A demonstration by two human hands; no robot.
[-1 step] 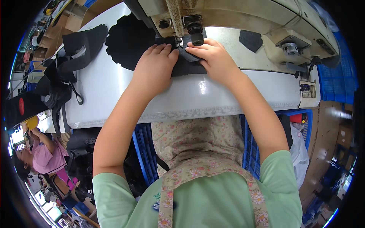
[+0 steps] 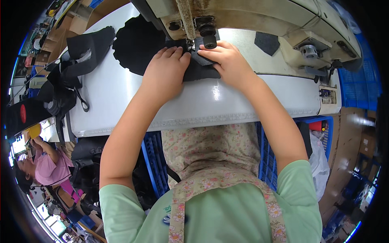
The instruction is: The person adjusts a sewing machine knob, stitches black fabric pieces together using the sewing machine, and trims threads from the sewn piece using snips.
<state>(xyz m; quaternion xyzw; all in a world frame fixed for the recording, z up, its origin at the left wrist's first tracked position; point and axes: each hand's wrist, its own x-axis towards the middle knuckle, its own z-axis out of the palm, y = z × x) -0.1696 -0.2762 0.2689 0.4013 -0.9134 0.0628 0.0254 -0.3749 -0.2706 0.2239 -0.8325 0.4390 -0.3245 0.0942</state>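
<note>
Presses black fabric [image 2: 135, 48] against a white tabletop [image 2: 194, 105], beneath the head of a sewing machine [image 2: 251, 16], with both bare hands. Lays the left hand [image 2: 166, 71] palm down on the cloth, fingers close together, just left of the presser foot [image 2: 190, 43]. Rests the right hand [image 2: 229, 65] opposite, fingertips on a small grey piece [image 2: 198, 59], thumb apart; cannot tell whether pinching or only pressing. Has a loose dark scrap [image 2: 267, 43] farther right and black strips [image 2: 89, 48] at left.
</note>
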